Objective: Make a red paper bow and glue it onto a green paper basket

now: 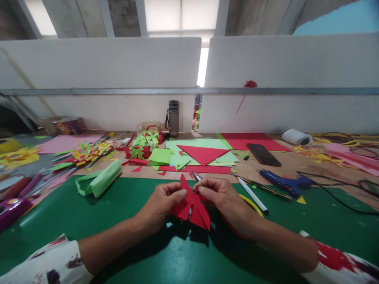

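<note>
Between my two hands is a red paper cutout (199,213) with pointed petals and slits, held just above the green mat (130,244). My left hand (165,200) pinches its left side between thumb and fingers. On the other side, my right hand (221,197) is closed on a right-hand petal at the fingertips. Behind the right hand, scissors with yellow handles (251,205) are partly hidden, their metal tip (196,176) showing past the fingers. A folded red paper triangle (204,154) lies on light green sheets (192,144) beyond the hands.
To the right lie a white marker (253,196), a blue glue gun (284,181) with a black cord, and a dark phone (263,154). A rolled green paper piece (102,179) rests on the left. A grey bottle (173,118) stands by the white wall panel (103,63).
</note>
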`<state>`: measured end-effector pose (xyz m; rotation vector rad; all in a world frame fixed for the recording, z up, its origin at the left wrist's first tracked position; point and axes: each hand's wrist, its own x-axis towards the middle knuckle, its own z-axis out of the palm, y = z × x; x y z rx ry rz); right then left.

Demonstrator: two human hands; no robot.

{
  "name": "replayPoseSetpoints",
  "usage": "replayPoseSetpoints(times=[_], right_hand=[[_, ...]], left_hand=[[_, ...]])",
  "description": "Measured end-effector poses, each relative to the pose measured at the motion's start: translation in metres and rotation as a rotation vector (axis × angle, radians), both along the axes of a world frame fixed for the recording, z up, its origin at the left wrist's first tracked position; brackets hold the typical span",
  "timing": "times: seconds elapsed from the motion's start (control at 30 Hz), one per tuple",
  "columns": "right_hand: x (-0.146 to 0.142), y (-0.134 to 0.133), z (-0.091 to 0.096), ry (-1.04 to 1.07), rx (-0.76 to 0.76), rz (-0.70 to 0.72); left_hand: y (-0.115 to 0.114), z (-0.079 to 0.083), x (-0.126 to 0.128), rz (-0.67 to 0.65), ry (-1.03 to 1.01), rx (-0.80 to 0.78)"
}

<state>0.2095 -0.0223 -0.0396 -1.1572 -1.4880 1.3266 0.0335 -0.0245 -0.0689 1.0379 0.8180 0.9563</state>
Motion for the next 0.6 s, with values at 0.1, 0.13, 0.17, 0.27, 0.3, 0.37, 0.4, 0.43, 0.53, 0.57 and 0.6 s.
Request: replayPoseSetpoints(times=[0.1,0.13,0.17,0.27,0.3,0.37,0.4,0.43,0.53,0.57,0.6], right_hand=[[0.000,-0.001,0.001,-0.014,0.009,0.017],[0.000,-0.001,0.001,-0.023,0.017,0.022],[0.000,-0.001,0.001,-0.033,0.027,0.030],[0.001,-0.001,0.002,-0.029,0.038,0.062],[0.002,-0.001,0.003,-0.019,0.029,0.067],[0.003,-0.001,0.005,-0.009,0.009,0.061],[0.003,-0.001,0.006,-0.011,0.003,0.058],[0.003,-0.001,0.007,-0.016,0.005,0.055],[0.003,-0.001,0.008,-0.034,0.033,0.054],[0.003,-0.001,0.008,-0.044,0.041,0.053],[0.003,-0.001,0.008,-0.055,0.048,0.051]], left_hand=[[-0.004,0.007,0.002,-0.019,0.163,0.021],[-0.005,0.009,0.002,-0.016,0.207,0.033],[-0.006,0.011,0.003,-0.010,0.235,0.046],[-0.007,0.012,0.004,0.008,0.260,0.071],[-0.007,0.012,0.003,0.008,0.258,0.071],[-0.007,0.011,0.003,0.001,0.253,0.055],[-0.007,0.011,0.003,-0.003,0.251,0.048],[-0.007,0.011,0.003,-0.007,0.250,0.044],[-0.007,0.013,0.003,-0.026,0.244,0.048],[-0.007,0.014,0.004,-0.029,0.243,0.050],[-0.008,0.014,0.004,-0.030,0.242,0.049]])
